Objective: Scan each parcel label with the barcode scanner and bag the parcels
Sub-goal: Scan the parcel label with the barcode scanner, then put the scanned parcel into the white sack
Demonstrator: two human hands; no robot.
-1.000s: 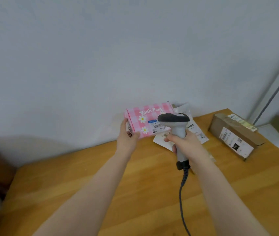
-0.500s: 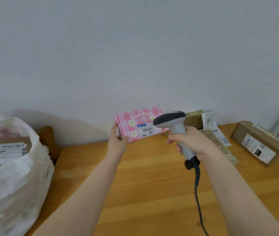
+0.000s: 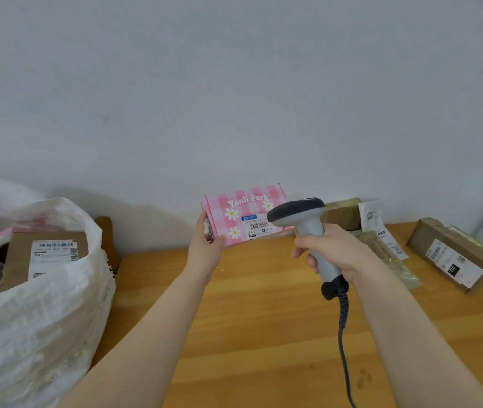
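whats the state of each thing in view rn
pink box: held upright, label facing the camera
left hand: grips the pink box's left end
barcode scanner: held, head near the label
right hand: grips the barcode scanner's handle
white sack: open, labelled parcel inside
brown box: lying on the table, unbagged

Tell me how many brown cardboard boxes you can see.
3: a box inside the white bag, a box against the wall behind the scanner, a box on the table at right. The bag may hide more.
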